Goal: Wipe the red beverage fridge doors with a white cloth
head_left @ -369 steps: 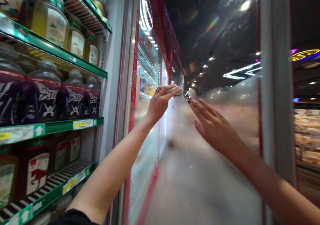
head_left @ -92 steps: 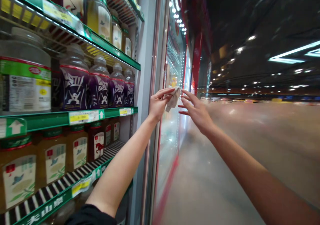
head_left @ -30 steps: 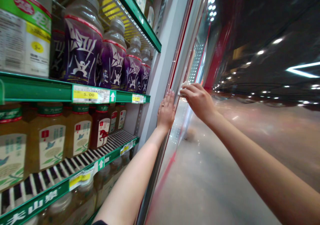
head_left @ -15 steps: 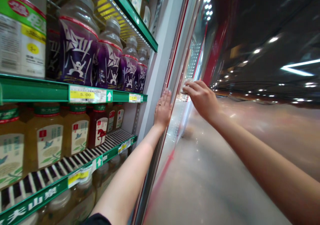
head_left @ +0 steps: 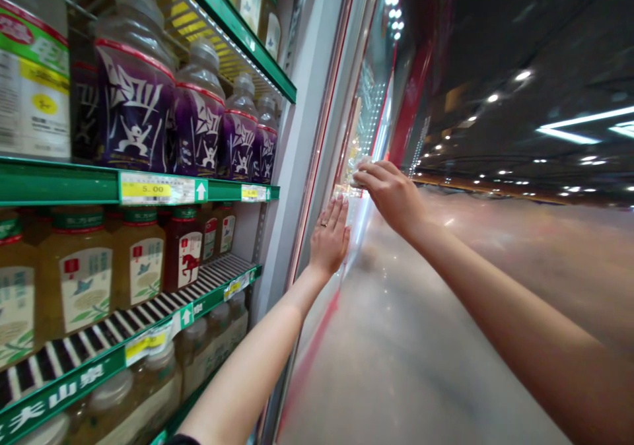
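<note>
My left hand (head_left: 329,235) lies flat with fingers stretched, its palm toward the glass door (head_left: 369,95) of a drinks cooler, close to the door's edge. A ring shows on one finger. Just right of it and a little higher, my right hand (head_left: 391,193) has its fingers closed round a crumpled whitish wad (head_left: 360,169), perhaps a cloth or tissue, pressed at the glass. Most of the wad is hidden behind the fingers.
At the left, the green-edged upper shelf (head_left: 59,182) carries several purple-labelled bottles (head_left: 136,111). Below stand several tea-coloured bottles (head_left: 84,280) on a striped rack. A grey cooler frame (head_left: 290,148) lies between shelves and door. Blurred floor (head_left: 421,359) shows at right.
My left hand has slid right and slightly down, from the door's edge further onto the glass. My right hand and the wad appear slightly further left. The shelves have shifted left in view.
</note>
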`<action>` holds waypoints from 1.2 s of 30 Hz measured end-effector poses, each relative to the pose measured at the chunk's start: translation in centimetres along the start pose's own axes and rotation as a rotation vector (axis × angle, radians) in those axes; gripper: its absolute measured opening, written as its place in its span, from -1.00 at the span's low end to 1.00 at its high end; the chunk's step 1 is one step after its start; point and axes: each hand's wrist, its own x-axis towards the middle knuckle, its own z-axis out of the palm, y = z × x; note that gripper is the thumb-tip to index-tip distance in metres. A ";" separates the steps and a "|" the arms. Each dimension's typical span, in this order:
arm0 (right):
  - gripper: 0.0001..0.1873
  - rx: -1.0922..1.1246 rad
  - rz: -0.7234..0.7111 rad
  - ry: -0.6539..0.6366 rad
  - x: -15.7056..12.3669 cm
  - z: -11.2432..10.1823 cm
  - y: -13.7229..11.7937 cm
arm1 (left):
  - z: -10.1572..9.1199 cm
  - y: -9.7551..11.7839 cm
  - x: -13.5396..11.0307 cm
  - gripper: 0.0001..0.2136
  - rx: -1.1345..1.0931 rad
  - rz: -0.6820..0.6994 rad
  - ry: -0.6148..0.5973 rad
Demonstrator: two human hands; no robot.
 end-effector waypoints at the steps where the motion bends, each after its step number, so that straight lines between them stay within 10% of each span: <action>1: -0.62 -0.002 -0.017 -0.020 -0.1 -0.1 0.0 | 0.4 0.6 -0.3 -0.35 -0.007 -0.009 0.002; 14: -0.68 0.041 -0.017 -0.098 -1.6 -2.8 1.1 | -0.7 5.7 0.1 -0.39 -0.096 0.079 -0.033; 36: -0.68 -0.043 0.077 -0.033 -5.1 -8.1 3.0 | -2.0 7.8 0.4 -0.42 -0.112 0.184 -0.115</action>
